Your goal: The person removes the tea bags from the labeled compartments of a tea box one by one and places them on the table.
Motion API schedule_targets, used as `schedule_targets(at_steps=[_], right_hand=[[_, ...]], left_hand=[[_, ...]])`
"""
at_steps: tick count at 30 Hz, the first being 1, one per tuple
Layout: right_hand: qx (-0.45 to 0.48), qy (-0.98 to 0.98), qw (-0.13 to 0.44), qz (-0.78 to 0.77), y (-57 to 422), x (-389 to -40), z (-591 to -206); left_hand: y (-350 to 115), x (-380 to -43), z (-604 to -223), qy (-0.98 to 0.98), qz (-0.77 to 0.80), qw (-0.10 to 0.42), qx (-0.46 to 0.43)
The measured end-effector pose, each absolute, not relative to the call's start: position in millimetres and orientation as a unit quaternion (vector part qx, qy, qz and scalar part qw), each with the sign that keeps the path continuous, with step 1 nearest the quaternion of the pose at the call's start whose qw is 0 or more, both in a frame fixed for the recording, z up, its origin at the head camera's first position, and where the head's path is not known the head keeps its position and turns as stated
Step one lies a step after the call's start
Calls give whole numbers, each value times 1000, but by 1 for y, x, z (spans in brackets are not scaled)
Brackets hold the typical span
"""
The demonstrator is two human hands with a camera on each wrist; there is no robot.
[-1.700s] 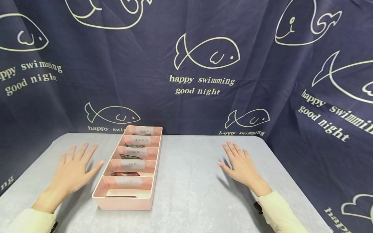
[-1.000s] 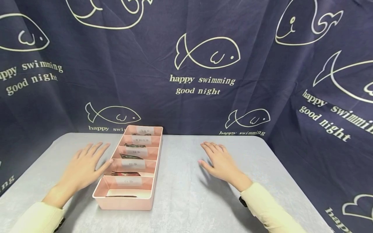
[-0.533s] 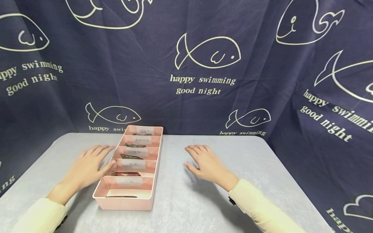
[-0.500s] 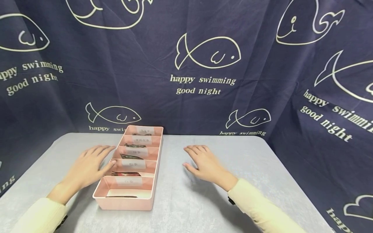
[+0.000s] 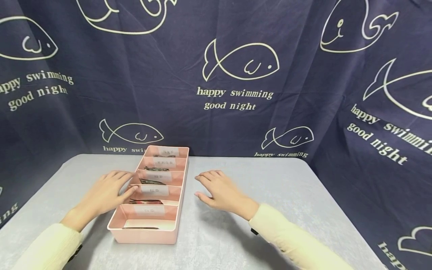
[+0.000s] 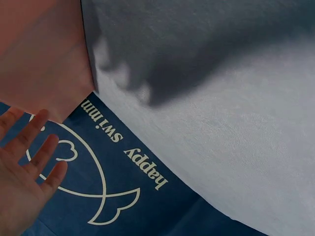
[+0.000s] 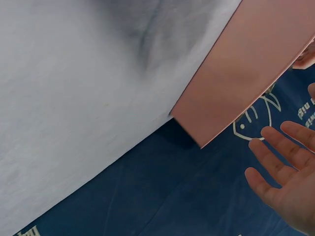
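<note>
A long pink divided box (image 5: 143, 236) stands left of centre on the table, its compartments carrying white labels with Chinese tea names. Thin packets lie inside, among them a red packet (image 5: 148, 201) and a dark green packet (image 5: 152, 182). My left hand (image 5: 106, 193) is at the box's left side, thumb and fingertips over the rim; whether it touches cannot be told. To the right, with a gap from the box, my right hand (image 5: 221, 191) hovers above the table, fingers loosely extended and holding nothing. The right wrist view shows the box's pink outer wall (image 7: 246, 64).
The pale grey table (image 5: 270, 232) has a rounded far edge. Behind it and on both sides hangs a dark blue curtain (image 5: 182, 82) printed with fish and lettering. The box's far end reaches close to the back curtain.
My right hand has moved left across the table toward the box. My left hand has come right, from beside the box to its left rim. The box has stayed put.
</note>
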State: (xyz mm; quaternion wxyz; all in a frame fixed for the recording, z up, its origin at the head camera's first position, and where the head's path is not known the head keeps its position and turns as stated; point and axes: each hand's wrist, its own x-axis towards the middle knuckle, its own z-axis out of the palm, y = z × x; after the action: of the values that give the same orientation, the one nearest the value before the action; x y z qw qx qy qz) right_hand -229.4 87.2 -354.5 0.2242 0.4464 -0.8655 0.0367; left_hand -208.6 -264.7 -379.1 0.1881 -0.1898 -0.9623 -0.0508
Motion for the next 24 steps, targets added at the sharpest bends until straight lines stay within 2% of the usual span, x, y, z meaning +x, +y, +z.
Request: schedule_targets(at_steps=[24], right_hand=[[549, -804, 229, 16, 23, -207, -349]], left_hand=[[-263, -213, -386, -962, -48, 188, -194]])
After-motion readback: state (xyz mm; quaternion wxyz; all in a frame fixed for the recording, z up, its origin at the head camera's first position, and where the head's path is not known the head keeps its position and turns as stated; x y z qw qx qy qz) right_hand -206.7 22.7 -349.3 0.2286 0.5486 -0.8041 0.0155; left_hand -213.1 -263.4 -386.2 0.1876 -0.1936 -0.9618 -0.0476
